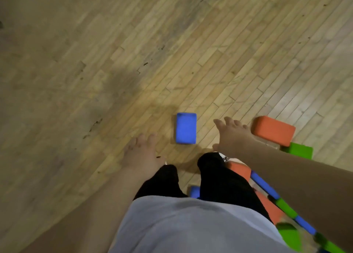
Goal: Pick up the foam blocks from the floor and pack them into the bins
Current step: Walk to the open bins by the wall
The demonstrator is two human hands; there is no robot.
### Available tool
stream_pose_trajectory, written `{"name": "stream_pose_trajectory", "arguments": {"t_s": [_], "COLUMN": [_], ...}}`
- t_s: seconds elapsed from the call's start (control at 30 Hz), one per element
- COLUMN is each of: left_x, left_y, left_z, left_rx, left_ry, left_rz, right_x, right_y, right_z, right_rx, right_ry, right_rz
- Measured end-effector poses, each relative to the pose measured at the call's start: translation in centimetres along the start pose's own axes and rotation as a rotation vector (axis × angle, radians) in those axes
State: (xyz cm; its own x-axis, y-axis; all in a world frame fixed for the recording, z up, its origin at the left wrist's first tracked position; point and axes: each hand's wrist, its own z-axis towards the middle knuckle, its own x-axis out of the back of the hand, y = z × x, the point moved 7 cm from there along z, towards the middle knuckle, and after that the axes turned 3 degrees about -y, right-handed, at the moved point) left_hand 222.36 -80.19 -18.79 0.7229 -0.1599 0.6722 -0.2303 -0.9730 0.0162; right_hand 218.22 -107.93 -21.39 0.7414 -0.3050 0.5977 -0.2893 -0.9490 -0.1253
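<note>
- Foam first: a blue rectangular foam block (pixel 186 128) lies flat on the pale wooden plank floor (pixel 95 61), just ahead of my knees. Its long side points away from me, its corners are rounded, and it stands apart from the other pieces.
- My left hand (pixel 140 151) hangs to the left of it and a little nearer to me, fingers loose, holding nothing; it is blurred.
- My right hand (pixel 232 133) is spread wide and empty to the right of it, between the blue block and an orange rectangular foam block (pixel 273 133). Whether my fingertips touch the orange one I cannot tell.
- The orange block's near corner overlaps a green foam block (pixel 300 151).
- Under my right forearm runs a line of blue and green foam cylinders (pixel 264 186), with another orange foam piece (pixel 240 169) against my right leg.
- A small blue foam piece (pixel 194 192) shows between my black trouser legs (pixel 219 176).
</note>
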Motion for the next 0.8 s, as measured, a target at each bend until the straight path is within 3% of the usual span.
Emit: {"name": "stream_pose_trajectory", "arguments": {"t_s": [0.2, 0.33, 0.53, 0.67, 0.8], "left_x": [-0.4, -7.2, -22.1, -28.9, -28.6], "left_y": [4.8, 6.5, 6.3, 6.7, 7.0], "left_z": [16.1, 33.0, 53.7, 59.3, 58.0], "left_rx": [-0.235, -0.361, -0.344, -0.315, -0.195], "left_ry": [-0.089, -0.129, -0.257, -0.336, -0.377], "left_rz": [0.183, 0.336, 0.260, 0.106, -0.100], "right_x": [-2.3, -11.6, -28.2, -34.4, -35.0], "right_y": [2.7, 5.0, 4.4, 2.7, 3.3], "right_z": [13.9, 27.9, 47.1, 51.6, 48.7], "right_rx": [-0.115, -0.227, -0.225, -0.210, -0.222], "right_ry": [-0.036, -0.107, -0.191, -0.126, -0.018], "right_rz": [0.197, 0.354, 0.634, 0.873, 1.084]}}
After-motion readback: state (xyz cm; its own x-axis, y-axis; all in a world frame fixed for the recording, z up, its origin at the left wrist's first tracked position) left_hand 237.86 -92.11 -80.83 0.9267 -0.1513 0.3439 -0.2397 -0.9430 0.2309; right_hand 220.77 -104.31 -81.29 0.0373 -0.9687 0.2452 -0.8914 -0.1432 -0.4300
